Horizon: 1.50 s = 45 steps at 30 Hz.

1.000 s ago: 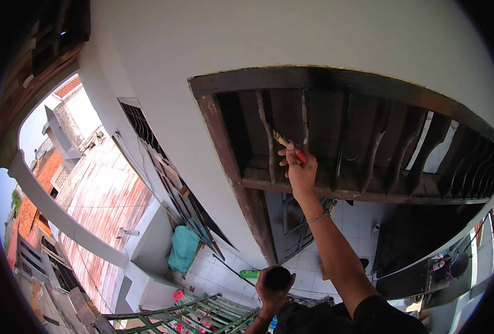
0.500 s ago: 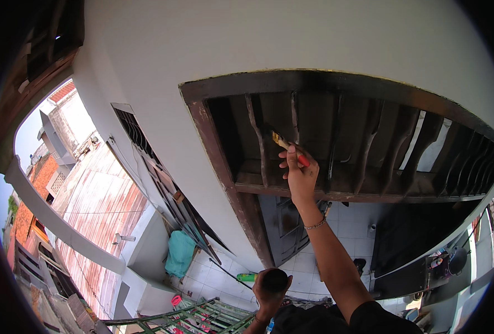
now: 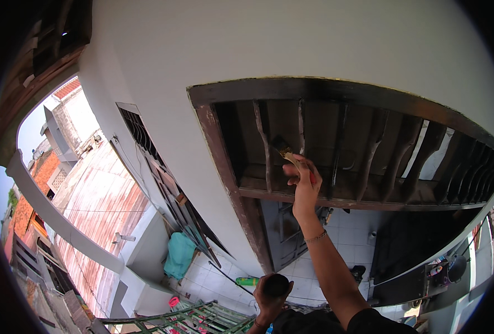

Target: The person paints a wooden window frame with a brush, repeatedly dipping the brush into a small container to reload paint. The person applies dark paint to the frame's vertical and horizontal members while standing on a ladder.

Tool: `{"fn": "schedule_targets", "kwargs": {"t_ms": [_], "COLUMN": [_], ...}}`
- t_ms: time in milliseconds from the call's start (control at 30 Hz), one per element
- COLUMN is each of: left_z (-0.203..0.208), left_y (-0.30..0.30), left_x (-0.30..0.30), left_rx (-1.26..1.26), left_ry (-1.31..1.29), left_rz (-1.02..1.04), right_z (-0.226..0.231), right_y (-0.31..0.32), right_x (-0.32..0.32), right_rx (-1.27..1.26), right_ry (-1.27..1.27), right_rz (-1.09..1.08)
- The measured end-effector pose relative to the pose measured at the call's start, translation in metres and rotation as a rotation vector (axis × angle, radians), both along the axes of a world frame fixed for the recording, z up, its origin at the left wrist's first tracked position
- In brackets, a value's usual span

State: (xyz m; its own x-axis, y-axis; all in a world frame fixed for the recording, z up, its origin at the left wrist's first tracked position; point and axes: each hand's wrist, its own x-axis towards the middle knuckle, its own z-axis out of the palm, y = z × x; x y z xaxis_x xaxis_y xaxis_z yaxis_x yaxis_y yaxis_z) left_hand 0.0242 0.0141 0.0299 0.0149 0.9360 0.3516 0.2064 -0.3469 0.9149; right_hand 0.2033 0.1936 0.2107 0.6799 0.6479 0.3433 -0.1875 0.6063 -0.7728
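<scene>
My right hand [image 3: 307, 186] is raised, its fingers closed round a paintbrush [image 3: 292, 159] with a pale neck and a bit of red handle showing. Dark bristles point up and left, between two wavy wooden slats [image 3: 263, 145] of the vent above the doorway; whether they touch wood I cannot tell. Low in the view, my left hand [image 3: 265, 309] grips a round dark container [image 3: 275, 285], its inside looking black. Dark brown paint covers most of the wooden frame [image 3: 291, 89], while its left post [image 3: 216, 145] looks worn and reddish brown.
Below are a white tiled floor [image 3: 347, 234], a dark open door [image 3: 283, 228] and green metal rails [image 3: 185, 317]. A teal cloth bundle [image 3: 179, 255] and a green bottle [image 3: 247, 281] lie lower left. Long boards [image 3: 183, 206] lean on the white wall [image 3: 163, 128].
The view has shifted slightly, so the frame sits a little lower and further right. My right hand has tilted the brush, and less of its red handle shows. My left hand still holds the container.
</scene>
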Motion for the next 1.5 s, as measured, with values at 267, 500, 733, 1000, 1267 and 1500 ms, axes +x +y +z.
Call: {"fn": "schedule_targets", "kwargs": {"t_ms": [267,500,733,1000,1267,1500], "left_z": [-0.006,-0.006,-0.011,-0.014,-0.009,-0.009], "left_y": [-0.003,-0.006,-0.006,-0.005,-0.004,-0.001], "left_x": [-0.003,-0.001,0.001,-0.001,0.001,0.002], "left_rx": [-0.003,-0.04,-0.038,-0.087,-0.088,0.013], "left_ry": [-0.05,-0.022,-0.029,-0.081,-0.047,-0.028], "left_rz": [0.034,0.033,0.031,0.023,-0.001,0.012], "right_z": [0.002,0.002,0.01,0.016,0.007,0.017], "right_y": [0.017,0.04,0.05,0.053,0.049,0.042], "right_x": [-0.001,-0.002,-0.005,-0.007,-0.004,0.008], "right_rx": [0.133,0.201,0.08,0.223,0.063,-0.024], "right_ry": [0.035,0.011,-0.055,-0.312,-0.321,-0.504], "right_rz": [0.058,-0.094,-0.271,-0.495,-0.168,-0.447]}}
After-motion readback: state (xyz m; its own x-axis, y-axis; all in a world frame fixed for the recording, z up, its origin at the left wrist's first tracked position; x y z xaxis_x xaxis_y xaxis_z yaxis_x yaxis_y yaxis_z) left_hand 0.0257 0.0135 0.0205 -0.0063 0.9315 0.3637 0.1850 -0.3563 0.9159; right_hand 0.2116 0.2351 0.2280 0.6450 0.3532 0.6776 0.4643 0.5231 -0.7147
